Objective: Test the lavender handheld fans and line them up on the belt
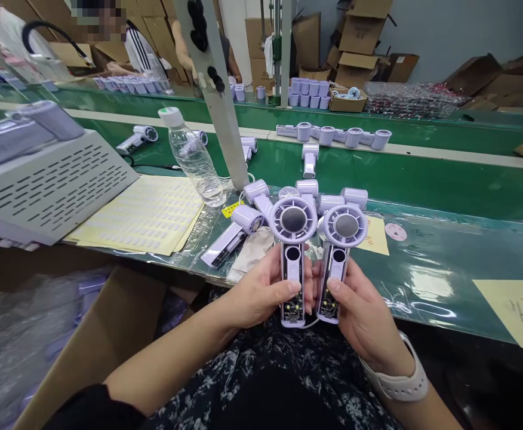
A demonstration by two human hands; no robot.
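My left hand (pixel 261 289) is wrapped round the handle of a lilac handheld fan (pixel 293 220), its thumb lying on the front near the button. Beside it, my right hand (pixel 362 304) grips a second lilac handheld fan (pixel 346 226), thumb likewise on the handle. Both fans stand upright side by side, round grilles facing me, with dark see-through handle fronts showing circuit parts. Just behind them, several more lilac fans (pixel 332 203) lie on the bench. Left of my hands, another fan (pixel 232 233) rests on its side near a crumpled whitish cloth or bag (pixel 250 254).
A clear water bottle (pixel 194 158) stands by a grey metal post (pixel 219 89). To the left are sticker sheets (pixel 145 209) and a vented metal box (pixel 60 185). Fans line the green conveyor (pixel 422 188). Below left sits an open carton (pixel 104 340). People work across the line.
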